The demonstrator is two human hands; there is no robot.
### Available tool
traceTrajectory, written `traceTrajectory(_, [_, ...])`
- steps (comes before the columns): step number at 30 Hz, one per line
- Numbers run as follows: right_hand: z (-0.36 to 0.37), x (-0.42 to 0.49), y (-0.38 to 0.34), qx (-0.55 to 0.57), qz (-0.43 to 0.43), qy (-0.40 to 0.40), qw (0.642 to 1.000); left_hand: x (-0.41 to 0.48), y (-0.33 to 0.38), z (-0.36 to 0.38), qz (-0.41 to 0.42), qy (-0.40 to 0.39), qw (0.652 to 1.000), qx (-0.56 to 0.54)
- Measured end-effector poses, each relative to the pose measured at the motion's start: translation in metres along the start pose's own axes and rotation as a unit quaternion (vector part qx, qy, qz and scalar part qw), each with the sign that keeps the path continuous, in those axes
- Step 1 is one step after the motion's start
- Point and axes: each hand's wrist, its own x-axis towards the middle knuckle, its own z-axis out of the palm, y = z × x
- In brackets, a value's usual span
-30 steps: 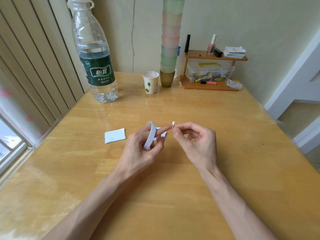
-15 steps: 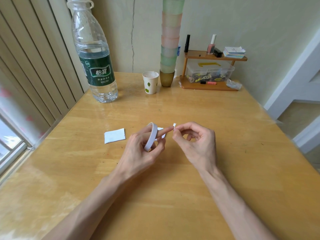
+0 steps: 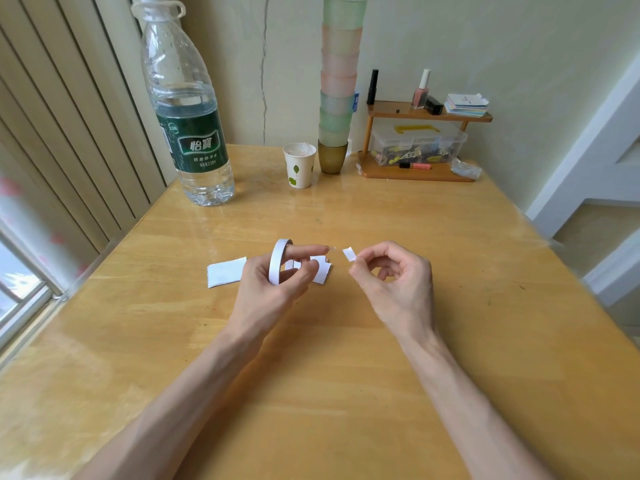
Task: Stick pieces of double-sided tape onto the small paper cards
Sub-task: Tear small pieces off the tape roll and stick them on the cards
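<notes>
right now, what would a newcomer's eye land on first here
The two hands at centre: the left hand grips a white tape roll, the right hand pinches a small piece of tape beside it. Behind, a big water bottle stands far left and a tall stack of pastel cups rises by the wall.

Head camera, seemingly close, overlooking table.

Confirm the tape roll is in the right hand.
No, the left hand grips the tape roll; the right hand pinches a small white piece.
</notes>
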Motion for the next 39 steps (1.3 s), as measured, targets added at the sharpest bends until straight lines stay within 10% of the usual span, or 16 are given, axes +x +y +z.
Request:
traceTrajectory(15, [-0.032,0.021,0.045,-0.467,-0.005,0.017,0.884,0.0,0.0,-0.001,-0.02,0.016,1.0,-0.003])
traceTrajectory(39, [-0.035,0.024,0.046,-0.433,0.015,0.075,0.898,0.003,-0.002,-0.004,-0.017,0.03,0.999,0.0])
